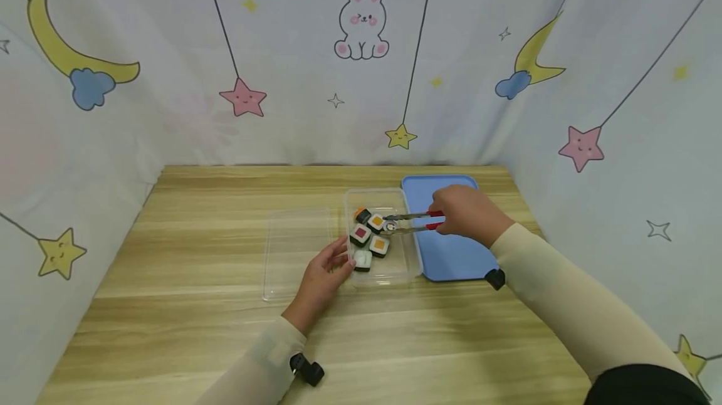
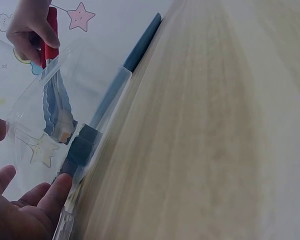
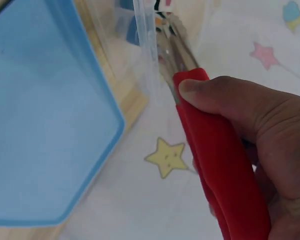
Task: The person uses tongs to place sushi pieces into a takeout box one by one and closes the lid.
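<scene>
head: our right hand (image 1: 470, 214) grips the red-handled tongs (image 1: 412, 215); their long axis runs side to side, tips pointing left into the clear container (image 1: 397, 267). small sushi piece (image 1: 390, 226) sits at those tips, left of the right hand; can't tell its own long axis. other sushi pieces (image 1: 360, 234) lie in the container's left part. container's long axis runs near-to-far, across the tongs. blue tray (image 1: 451, 261) at its right. our left hand (image 1: 320, 278) rests relaxed fingers on the container's left wall, nothing grasped; neither hand is clearly nearer the piece.

left wrist: tongs reach into the container, tip end by the piece; our left fingers touch the wall.

right wrist: our thumb presses a red handle; tongs point away from the palm toward the container. its wall partly covers the tips, so pinched or just touching, we can't tell.
</scene>
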The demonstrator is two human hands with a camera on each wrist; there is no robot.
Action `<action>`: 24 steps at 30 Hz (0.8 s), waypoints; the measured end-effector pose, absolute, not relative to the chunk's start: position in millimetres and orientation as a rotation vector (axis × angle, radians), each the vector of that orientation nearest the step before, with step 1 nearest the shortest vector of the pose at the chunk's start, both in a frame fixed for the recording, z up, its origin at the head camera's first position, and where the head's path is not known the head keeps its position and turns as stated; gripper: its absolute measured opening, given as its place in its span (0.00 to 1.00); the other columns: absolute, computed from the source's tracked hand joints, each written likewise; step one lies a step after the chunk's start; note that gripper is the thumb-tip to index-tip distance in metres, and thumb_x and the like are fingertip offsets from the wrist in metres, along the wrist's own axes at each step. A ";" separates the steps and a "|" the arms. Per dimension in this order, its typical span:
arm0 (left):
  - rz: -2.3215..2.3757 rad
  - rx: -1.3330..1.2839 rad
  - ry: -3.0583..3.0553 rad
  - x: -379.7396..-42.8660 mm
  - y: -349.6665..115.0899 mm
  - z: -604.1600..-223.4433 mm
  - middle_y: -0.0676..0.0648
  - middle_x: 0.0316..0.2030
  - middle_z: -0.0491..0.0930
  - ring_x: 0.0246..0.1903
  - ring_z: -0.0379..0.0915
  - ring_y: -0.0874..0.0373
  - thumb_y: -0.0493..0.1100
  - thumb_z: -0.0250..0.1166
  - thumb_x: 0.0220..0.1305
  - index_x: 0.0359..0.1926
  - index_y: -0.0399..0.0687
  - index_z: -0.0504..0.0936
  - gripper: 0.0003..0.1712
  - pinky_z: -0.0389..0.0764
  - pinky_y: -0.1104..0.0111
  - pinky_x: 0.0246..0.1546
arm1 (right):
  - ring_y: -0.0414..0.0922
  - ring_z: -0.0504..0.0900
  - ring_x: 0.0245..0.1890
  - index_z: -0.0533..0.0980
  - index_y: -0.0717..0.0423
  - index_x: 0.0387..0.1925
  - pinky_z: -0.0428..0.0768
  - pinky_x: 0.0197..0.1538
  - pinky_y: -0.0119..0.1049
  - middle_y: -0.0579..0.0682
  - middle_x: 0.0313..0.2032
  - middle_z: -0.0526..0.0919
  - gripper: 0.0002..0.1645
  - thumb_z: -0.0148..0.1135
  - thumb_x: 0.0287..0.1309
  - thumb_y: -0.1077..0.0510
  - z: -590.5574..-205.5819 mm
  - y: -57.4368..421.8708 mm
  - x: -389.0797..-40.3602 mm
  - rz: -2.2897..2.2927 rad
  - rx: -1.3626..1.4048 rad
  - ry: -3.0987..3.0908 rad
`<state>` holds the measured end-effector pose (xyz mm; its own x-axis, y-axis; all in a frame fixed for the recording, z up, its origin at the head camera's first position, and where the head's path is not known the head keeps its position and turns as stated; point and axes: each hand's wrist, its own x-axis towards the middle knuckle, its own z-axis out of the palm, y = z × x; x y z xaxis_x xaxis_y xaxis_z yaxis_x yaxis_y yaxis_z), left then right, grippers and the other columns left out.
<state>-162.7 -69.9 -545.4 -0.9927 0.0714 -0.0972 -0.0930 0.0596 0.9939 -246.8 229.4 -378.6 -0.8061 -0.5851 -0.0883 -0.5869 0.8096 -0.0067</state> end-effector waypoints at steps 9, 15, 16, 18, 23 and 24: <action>2.048 -0.038 2.216 -161.8 -69.5 -542.6 0.43 0.66 0.76 0.63 0.76 0.47 0.42 0.70 0.70 0.74 0.55 0.72 0.34 0.76 0.50 0.63 | 0.44 0.80 0.30 0.87 0.53 0.33 0.83 0.37 0.42 0.43 0.29 0.84 0.13 0.84 0.44 0.57 -372.5 208.6 -253.2 0.158 -0.910 2.881; 2.048 -0.026 2.227 -160.7 -70.2 -541.4 0.42 0.66 0.77 0.63 0.76 0.47 0.42 0.70 0.69 0.74 0.55 0.73 0.34 0.77 0.51 0.62 | 0.43 0.80 0.30 0.88 0.53 0.32 0.83 0.37 0.41 0.43 0.29 0.83 0.13 0.84 0.45 0.56 -366.9 208.5 -253.0 0.168 -0.931 2.870; 2.049 -0.024 2.225 -160.6 -70.2 -541.3 0.42 0.66 0.77 0.63 0.76 0.47 0.42 0.70 0.69 0.74 0.55 0.73 0.34 0.77 0.51 0.62 | 0.43 0.79 0.29 0.88 0.53 0.32 0.82 0.36 0.41 0.43 0.29 0.82 0.12 0.84 0.45 0.55 -366.6 211.0 -253.1 0.155 -0.942 2.871; 2.048 -0.022 2.223 -160.5 -70.2 -541.1 0.42 0.66 0.77 0.63 0.76 0.47 0.42 0.70 0.69 0.74 0.56 0.73 0.34 0.77 0.50 0.62 | 0.43 0.78 0.28 0.88 0.53 0.34 0.81 0.35 0.41 0.43 0.29 0.80 0.13 0.83 0.46 0.55 -366.2 218.6 -252.3 0.087 -0.930 2.887; 2.052 -0.011 2.228 -160.8 -70.7 -541.8 0.41 0.66 0.77 0.63 0.76 0.46 0.43 0.70 0.69 0.74 0.55 0.73 0.34 0.76 0.49 0.63 | 0.45 0.77 0.31 0.87 0.54 0.43 0.80 0.36 0.42 0.46 0.33 0.79 0.21 0.82 0.50 0.48 -371.0 253.9 -246.1 -0.134 -0.723 3.005; 2.054 -0.010 2.226 -160.8 -70.8 -542.1 0.41 0.66 0.77 0.63 0.76 0.45 0.43 0.70 0.70 0.74 0.54 0.73 0.34 0.76 0.49 0.63 | 0.46 0.78 0.33 0.87 0.55 0.45 0.80 0.36 0.43 0.47 0.34 0.80 0.23 0.81 0.51 0.47 -373.6 263.1 -244.3 -0.188 -0.658 3.031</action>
<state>-160.8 -70.8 -542.1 -0.9937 0.0713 -0.0868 -0.0808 0.0830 0.9933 -244.3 263.1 -373.6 -0.9098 -0.4150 -0.0077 -0.4109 0.9031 -0.1250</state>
